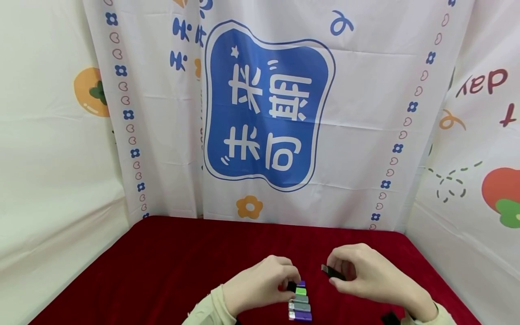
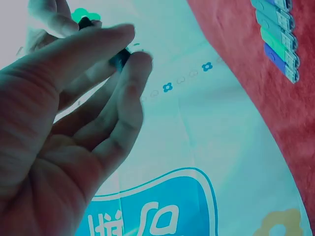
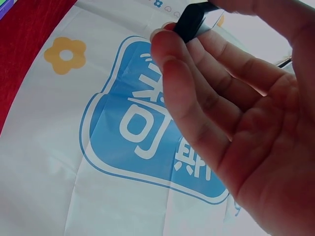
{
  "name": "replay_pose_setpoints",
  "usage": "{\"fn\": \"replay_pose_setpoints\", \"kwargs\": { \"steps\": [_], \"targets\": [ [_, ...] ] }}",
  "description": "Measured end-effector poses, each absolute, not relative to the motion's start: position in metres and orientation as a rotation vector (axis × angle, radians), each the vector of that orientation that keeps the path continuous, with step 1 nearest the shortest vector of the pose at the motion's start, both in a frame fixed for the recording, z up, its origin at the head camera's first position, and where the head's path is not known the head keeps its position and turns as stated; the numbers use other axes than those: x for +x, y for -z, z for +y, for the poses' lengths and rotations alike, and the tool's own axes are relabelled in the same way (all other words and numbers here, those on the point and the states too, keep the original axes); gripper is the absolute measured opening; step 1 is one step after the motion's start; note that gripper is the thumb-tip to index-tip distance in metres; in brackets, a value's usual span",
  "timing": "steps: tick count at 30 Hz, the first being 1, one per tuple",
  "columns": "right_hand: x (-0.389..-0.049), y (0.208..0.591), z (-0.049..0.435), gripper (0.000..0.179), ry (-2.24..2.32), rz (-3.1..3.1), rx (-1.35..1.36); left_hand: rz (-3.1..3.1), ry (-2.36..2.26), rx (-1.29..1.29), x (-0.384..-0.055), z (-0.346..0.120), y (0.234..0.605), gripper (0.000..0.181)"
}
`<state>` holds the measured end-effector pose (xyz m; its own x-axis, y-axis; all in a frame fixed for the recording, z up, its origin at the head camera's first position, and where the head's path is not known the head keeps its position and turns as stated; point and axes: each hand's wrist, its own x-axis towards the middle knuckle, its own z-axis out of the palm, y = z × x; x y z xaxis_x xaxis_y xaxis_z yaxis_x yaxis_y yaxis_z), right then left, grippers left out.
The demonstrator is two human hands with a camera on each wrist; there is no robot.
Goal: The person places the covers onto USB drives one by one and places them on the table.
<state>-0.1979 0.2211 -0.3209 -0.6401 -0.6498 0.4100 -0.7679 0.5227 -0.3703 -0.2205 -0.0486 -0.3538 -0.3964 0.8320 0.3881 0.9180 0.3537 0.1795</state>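
Note:
My right hand (image 1: 367, 273) pinches a black USB stick (image 1: 335, 273) between thumb and fingers. Its bare metal plug points left, towards the other hand. In the right wrist view, one black end of a USB stick (image 3: 191, 22) shows at the fingertips. My left hand (image 1: 262, 285) pinches a small black cap-like piece (image 2: 120, 59), mostly covered by the fingers. A gap separates the two hands, both raised over the red cloth. Below and beside the left hand lies a column of USB sticks (image 1: 300, 307), purple, green and grey, partly hidden by that hand.
Dark red cloth (image 1: 183, 262) covers the table. White printed curtains (image 1: 365, 135) enclose it at the back and on both sides, with a large blue sign printed on the back one. The USB sticks lie side by side near the front edge.

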Motion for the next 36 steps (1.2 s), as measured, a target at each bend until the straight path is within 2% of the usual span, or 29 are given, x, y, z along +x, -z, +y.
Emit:
{"fn": "replay_pose_setpoints", "kwargs": {
  "steps": [17, 36],
  "targets": [
    [-0.205, 0.327, 0.22, 0.027, -0.726, -2.493, 1.206, -2.179, 0.808, -1.423, -0.225, -0.051, 0.353, 0.03],
    [-0.203, 0.332, 0.213, 0.027, -0.667, -2.383, 1.267, -2.069, 0.884, -1.399, -0.223, -0.043, 0.358, 0.026]
  ]
}}
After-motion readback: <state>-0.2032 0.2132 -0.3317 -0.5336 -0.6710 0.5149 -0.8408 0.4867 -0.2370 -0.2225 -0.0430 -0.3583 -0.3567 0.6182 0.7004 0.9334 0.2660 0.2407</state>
